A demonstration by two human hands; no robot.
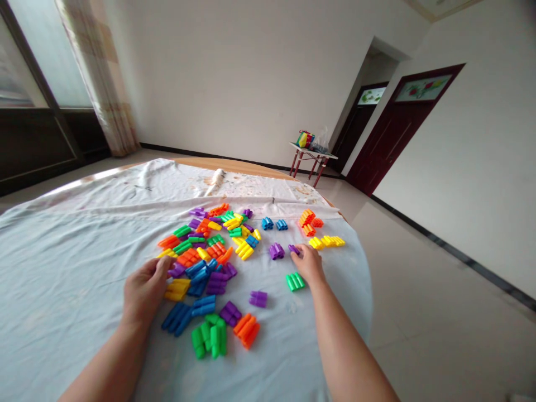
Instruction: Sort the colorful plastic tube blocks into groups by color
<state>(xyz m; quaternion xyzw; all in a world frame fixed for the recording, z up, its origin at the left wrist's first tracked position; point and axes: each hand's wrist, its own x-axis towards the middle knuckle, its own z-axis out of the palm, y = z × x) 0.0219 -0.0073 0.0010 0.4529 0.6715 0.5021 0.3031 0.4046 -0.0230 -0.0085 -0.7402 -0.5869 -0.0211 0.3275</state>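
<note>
My right hand (310, 264) pinches a small purple bullet-shaped toy block (293, 249) just right of an upright purple cluster (276, 251). Nearer to me, below that hand, lies a green block (295, 282). At the left edge of a mixed pile, my left hand (144, 290) has its thumb and fingers closed on another purple block (176, 271), partly hidden by the fingers. A yellow block (177, 289) lies right beside those fingers. The pile holds several orange blocks (189, 257), blue blocks (178, 318) and green blocks (209, 338), many joined in rows.
Separate groups stand on the right: blue clusters (268, 223), orange clusters (307, 218) and yellow pieces (326, 242). A pale cloth (84, 268) covers the round table, its edge curving past my right arm. Farther off, a small table (314, 152) carries bags.
</note>
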